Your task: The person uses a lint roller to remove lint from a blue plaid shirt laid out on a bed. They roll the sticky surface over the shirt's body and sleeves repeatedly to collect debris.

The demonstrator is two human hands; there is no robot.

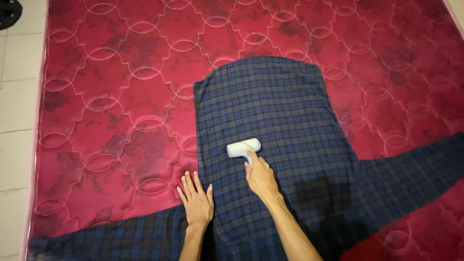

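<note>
On the red quilted mattress [121,121] lies a dark blue plaid shirt [275,111], spread flat, body running away from the person, sleeves out to either side. Right hand [260,176] grips the handle of a white lint roller [244,147]; roller head rests on the shirt near its middle. Roller's long axis lies crosswise, roughly left-right, tilted slightly up at the right end; handle points back toward the person. Left hand [195,200] open, fingers spread, palm pressed flat at the shirt's left edge, partly on mattress. Pale tiled floor [17,121] at far left.
</note>
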